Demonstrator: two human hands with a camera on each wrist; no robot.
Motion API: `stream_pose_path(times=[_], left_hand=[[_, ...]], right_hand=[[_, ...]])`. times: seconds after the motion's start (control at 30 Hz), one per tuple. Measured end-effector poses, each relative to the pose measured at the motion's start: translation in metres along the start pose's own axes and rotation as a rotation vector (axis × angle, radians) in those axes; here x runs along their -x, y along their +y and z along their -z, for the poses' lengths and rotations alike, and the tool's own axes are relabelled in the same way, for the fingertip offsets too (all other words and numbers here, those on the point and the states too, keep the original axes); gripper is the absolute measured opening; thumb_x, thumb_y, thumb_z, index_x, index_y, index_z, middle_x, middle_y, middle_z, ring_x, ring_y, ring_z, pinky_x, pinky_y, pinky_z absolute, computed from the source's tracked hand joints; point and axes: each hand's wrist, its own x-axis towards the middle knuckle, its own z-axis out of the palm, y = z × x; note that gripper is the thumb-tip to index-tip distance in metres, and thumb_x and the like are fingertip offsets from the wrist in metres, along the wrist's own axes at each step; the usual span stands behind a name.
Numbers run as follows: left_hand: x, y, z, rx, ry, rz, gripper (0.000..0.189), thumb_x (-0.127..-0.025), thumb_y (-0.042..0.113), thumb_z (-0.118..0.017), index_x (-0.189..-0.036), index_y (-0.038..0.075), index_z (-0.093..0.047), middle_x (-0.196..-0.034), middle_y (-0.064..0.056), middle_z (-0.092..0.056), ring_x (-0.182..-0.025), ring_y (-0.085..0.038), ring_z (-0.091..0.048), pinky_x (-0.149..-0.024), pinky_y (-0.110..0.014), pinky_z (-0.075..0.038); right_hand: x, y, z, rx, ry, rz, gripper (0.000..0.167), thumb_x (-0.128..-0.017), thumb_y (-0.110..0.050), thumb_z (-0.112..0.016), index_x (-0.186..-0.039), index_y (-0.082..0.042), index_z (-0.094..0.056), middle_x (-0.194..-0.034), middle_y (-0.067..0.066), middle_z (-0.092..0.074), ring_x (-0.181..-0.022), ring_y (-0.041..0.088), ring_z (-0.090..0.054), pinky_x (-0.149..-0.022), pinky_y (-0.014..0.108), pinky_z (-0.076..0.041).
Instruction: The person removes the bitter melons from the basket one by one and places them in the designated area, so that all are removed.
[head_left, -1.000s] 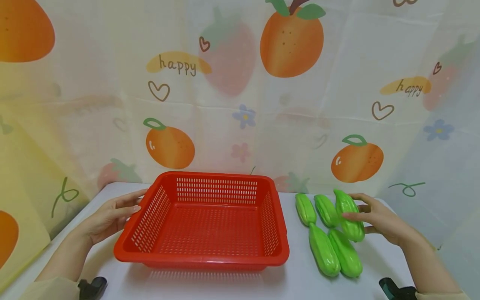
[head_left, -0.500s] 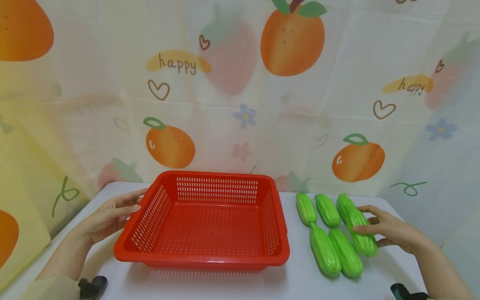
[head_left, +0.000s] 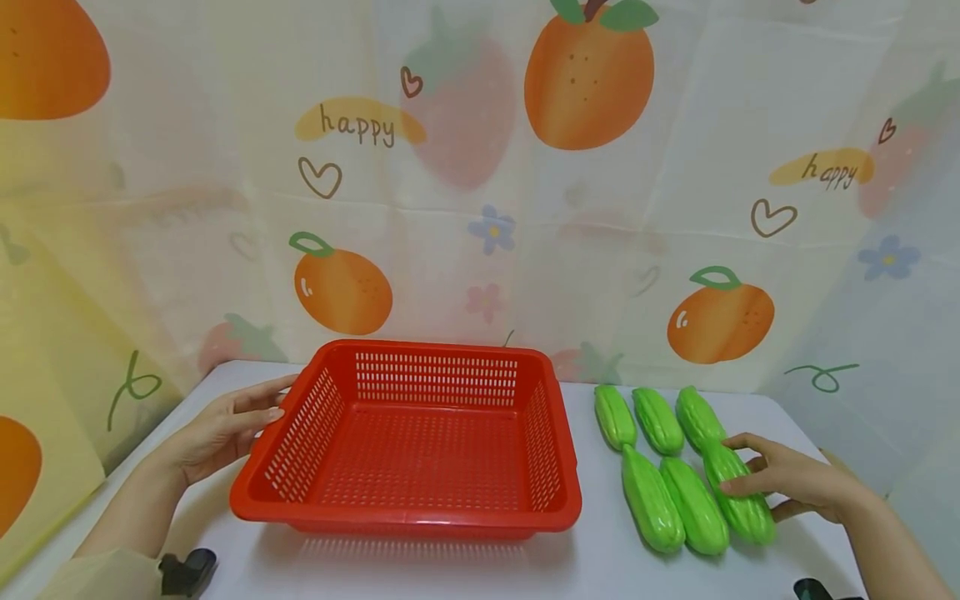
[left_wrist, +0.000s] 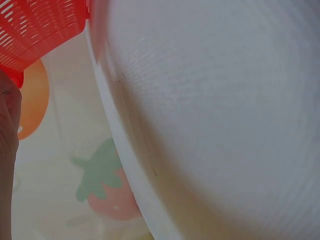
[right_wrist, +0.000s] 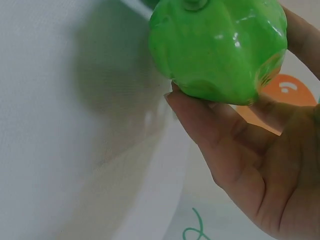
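A red plastic basket (head_left: 405,518) with slotted sides stands on the white table; nothing lies in it. At its left rim my left hand (head_left: 225,429) holds on, thumb and fingers against the edge; in the left wrist view only a sliver of this hand (left_wrist: 7,115) meets the basket's corner (left_wrist: 42,35). My right hand (head_left: 798,479) grips a glossy green ridged toy gourd (head_left: 738,500), also seen close up in the right wrist view as a gourd (right_wrist: 215,50) with fingers under it. Whether it touches the table cannot be told.
Several matching green gourds lie right of the basket: three in a back row, including the left one (head_left: 615,418), and two in front, including a long one (head_left: 651,504). Behind the table (head_left: 420,575) hangs a fruit-printed curtain (head_left: 525,275).
My right hand has moved the gourd to the right and toward me, from above the back row to the front row's right end, uncovering another gourd behind it. The left hand and basket stay put.
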Motion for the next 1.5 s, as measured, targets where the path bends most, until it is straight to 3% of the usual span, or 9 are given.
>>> stream_pose_path(times=[0.73,1.03,1.5], left_hand=[[0.000,0.004,-0.004,0.033,-0.014,-0.001,0.048,-0.105,0.005,-0.035,-0.145,0.029,-0.048,-0.126,0.010,-0.066,-0.105,-0.011,-0.071,-0.090,-0.033,-0.059],[0.000,0.004,-0.004,0.033,-0.015,-0.006,0.049,-0.105,0.004,-0.035,-0.146,0.029,-0.047,-0.126,0.010,-0.067,-0.104,-0.010,-0.071,-0.090,-0.033,-0.059],[0.000,0.002,-0.004,0.032,-0.011,-0.002,0.049,-0.105,0.005,-0.035,-0.146,0.029,-0.046,-0.126,0.009,-0.066,-0.104,-0.010,-0.071,-0.091,-0.033,-0.059]], right_hand=[[-0.001,0.013,-0.002,0.001,-0.007,-0.077,0.078,-0.092,-0.034,-0.067,-0.146,0.004,-0.026,-0.133,0.039,-0.038,-0.103,0.022,-0.059,-0.076,0.042,-0.058],[-0.003,0.015,-0.004,0.002,0.001,-0.106,0.075,-0.092,-0.032,-0.067,-0.144,0.006,-0.028,-0.123,0.028,-0.048,-0.101,0.023,-0.059,-0.074,0.041,-0.059],[-0.002,0.017,-0.003,0.020,0.019,-0.101,0.083,-0.093,-0.036,-0.066,-0.146,0.009,-0.022,-0.127,0.035,-0.044,-0.098,0.017,-0.061,-0.075,0.040,-0.059]])
